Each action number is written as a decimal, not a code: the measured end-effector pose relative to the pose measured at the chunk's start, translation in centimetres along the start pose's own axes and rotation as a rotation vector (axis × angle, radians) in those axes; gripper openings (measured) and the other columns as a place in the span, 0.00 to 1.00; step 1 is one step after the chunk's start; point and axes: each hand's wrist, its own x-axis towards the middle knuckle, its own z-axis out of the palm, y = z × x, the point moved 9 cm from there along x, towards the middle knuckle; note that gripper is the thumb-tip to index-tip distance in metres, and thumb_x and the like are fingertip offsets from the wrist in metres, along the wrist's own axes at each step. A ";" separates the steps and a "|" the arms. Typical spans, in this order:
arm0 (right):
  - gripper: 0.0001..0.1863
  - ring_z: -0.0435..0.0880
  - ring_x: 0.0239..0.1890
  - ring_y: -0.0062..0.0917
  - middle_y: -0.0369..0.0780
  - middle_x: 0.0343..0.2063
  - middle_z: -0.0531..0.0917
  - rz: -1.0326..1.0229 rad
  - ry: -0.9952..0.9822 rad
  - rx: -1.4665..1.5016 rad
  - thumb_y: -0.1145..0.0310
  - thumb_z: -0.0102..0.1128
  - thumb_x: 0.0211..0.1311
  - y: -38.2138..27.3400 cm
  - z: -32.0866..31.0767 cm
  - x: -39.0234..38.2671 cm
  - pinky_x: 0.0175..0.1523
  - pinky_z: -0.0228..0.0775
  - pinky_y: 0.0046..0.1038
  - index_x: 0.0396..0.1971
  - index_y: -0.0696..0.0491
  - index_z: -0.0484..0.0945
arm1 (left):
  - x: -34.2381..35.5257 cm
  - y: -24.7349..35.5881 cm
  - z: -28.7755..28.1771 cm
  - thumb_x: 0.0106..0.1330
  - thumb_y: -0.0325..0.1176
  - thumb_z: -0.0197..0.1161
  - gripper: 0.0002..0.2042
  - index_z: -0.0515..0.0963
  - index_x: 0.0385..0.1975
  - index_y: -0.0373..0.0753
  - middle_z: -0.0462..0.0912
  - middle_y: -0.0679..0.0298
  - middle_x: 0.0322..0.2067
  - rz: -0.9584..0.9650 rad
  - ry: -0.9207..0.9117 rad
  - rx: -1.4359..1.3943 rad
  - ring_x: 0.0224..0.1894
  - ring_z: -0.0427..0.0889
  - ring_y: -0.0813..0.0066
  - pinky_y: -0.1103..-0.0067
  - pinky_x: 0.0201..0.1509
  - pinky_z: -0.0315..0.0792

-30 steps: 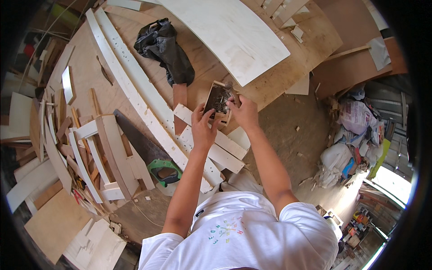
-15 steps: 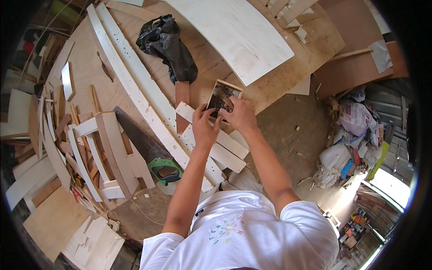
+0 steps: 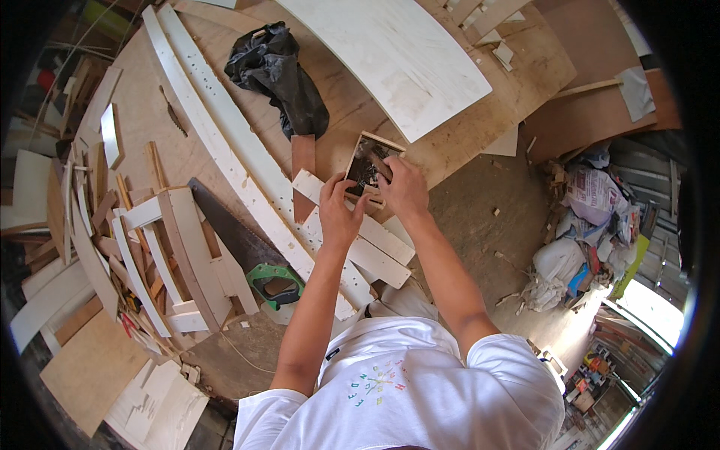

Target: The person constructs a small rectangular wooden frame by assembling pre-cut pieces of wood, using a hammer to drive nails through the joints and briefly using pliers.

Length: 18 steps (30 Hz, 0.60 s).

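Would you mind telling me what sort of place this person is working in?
Most likely a carpentry workshop. Plywood sheets and white wooden slats cover the work surface, a handsaw lies among offcuts, and both the left hand and right hand hold a small wooden box.

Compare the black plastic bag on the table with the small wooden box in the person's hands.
The black plastic bag is soft, crumpled and larger; the small wooden box is rigid and square. The bag lies untouched; the box is gripped by the left hand and right hand. Both sit over the plywood table.
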 end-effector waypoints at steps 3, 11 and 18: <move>0.11 0.88 0.41 0.48 0.46 0.34 0.88 -0.039 -0.087 0.037 0.68 0.70 0.62 -0.7 0.4 -0.1 0.46 0.80 0.46 0.42 0.53 0.82 | 0.0 -0.7 0.1 0.60 0.31 0.77 0.16 0.83 0.46 0.36 0.80 0.50 0.58 -0.023 -0.029 -0.054 0.55 0.83 0.52 0.66 0.57 0.79; 0.13 0.88 0.40 0.52 0.51 0.32 0.87 0.043 -0.192 -0.002 0.69 0.72 0.59 -1.5 1.4 0.4 0.44 0.80 0.50 0.41 0.54 0.81 | 0.1 -0.6 0.1 0.59 0.27 0.76 0.11 0.84 0.40 0.36 0.79 0.48 0.59 -0.069 -0.062 -0.103 0.58 0.81 0.49 0.64 0.58 0.79; 0.13 0.88 0.40 0.52 0.52 0.30 0.87 0.011 -0.181 -0.002 0.68 0.75 0.56 -1.3 1.4 1.0 0.44 0.80 0.49 0.38 0.55 0.81 | 0.0 -0.8 0.1 0.61 0.30 0.77 0.12 0.86 0.41 0.35 0.80 0.49 0.59 -0.029 -0.047 -0.055 0.53 0.85 0.54 0.69 0.53 0.81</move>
